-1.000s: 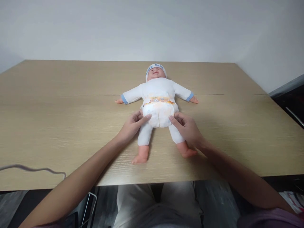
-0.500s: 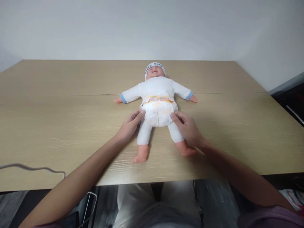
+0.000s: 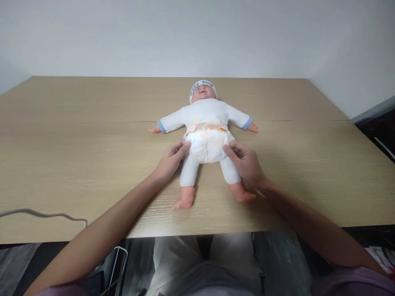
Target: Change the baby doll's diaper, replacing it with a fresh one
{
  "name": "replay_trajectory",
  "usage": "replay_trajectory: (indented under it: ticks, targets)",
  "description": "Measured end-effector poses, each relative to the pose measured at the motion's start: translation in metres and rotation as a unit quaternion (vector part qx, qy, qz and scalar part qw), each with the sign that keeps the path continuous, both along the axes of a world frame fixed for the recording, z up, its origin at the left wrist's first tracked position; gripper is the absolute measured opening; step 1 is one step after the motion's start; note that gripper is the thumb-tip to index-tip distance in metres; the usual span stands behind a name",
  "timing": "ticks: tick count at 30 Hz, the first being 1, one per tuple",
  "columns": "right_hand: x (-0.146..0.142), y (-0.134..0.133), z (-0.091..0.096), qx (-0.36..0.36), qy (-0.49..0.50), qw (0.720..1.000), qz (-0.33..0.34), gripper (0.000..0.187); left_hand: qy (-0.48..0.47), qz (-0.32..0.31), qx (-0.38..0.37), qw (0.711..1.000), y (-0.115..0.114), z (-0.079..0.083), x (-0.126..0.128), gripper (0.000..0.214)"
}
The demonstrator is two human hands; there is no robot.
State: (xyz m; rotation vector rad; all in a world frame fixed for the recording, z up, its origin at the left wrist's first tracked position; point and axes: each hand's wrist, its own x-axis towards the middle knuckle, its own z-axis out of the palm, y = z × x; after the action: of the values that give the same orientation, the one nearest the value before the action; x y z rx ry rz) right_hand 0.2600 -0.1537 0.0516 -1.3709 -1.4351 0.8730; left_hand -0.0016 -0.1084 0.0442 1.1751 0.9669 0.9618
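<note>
White disposable diaper [image 3: 206, 146] with an orange printed waistband wraps the hips of a white-clothed baby doll [image 3: 207, 109], face-up on the pale wood-grain tabletop [image 3: 92, 164]. The left hand [image 3: 173, 158] and right hand [image 3: 246, 161], apart, pinch its opposite leg edges, apparently straightening them; next calls for gentle, even tugging.

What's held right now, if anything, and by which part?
The diaper on the doll: the left hand and right hand appear to pinch its side edges, near the leg openings.
</note>
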Motion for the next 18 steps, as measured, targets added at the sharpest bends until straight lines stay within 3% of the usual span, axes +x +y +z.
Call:
replay_trajectory:
  ticks: [6,11,15,18]
  targets:
    - [0.000,0.002,-0.002,0.085,-0.088,0.991,-0.053,0.041,0.024,0.005,0.022,0.999,0.004,-0.002,-0.001,0.056]
    - [-0.001,0.007,-0.007,0.101,-0.049,0.993,-0.042,0.040,0.033,0.006,0.047,0.998,0.007,-0.003,-0.002,0.059]
    - [-0.003,0.009,-0.008,0.136,-0.090,0.986,-0.035,0.046,0.049,0.021,0.049,0.997,0.004,-0.001,0.000,0.060]
    - [-0.002,0.006,-0.013,0.166,-0.121,0.978,-0.032,0.039,0.056,0.035,0.074,0.995,-0.002,-0.001,0.001,0.058]
